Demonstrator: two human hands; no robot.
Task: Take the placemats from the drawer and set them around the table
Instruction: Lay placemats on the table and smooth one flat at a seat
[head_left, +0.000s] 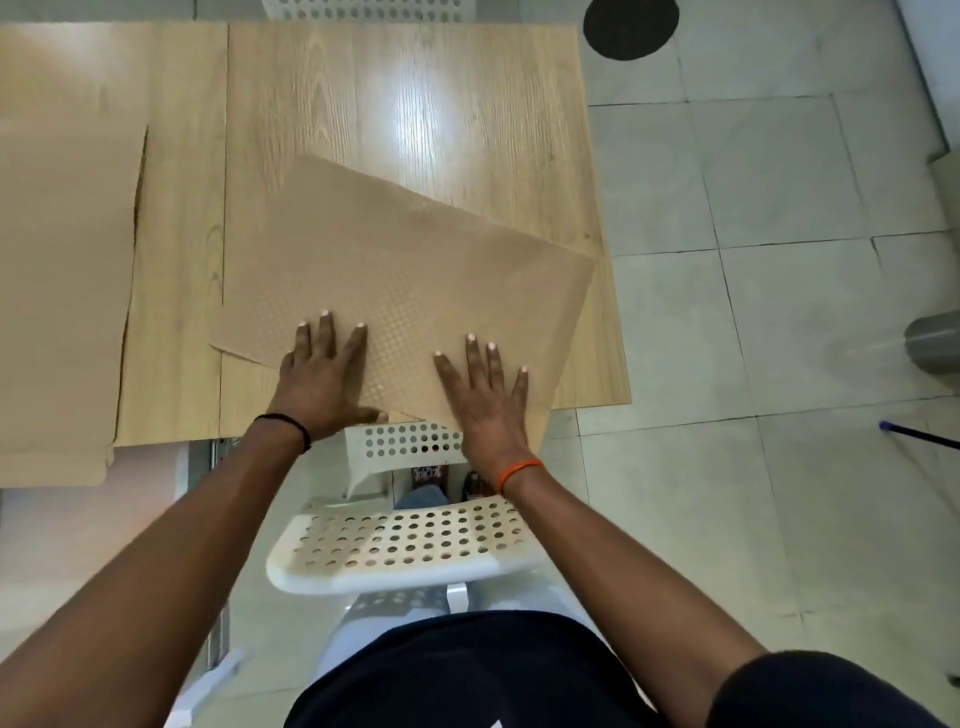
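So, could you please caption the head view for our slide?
Both hands, left and right, press a skewed beige placemat flat on the wooden table above a white perforated chair.

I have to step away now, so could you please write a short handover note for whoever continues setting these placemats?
Left hand and right hand: both flat, fingers straight, pressing the skewed placemat on the wooden table.
That placemat lies crooked; its near corner overhangs the table edge above the white perforated chair.
Another placemat lies on the table's left side, overhanging the near edge.
Left: square up this placemat; set any remaining places.
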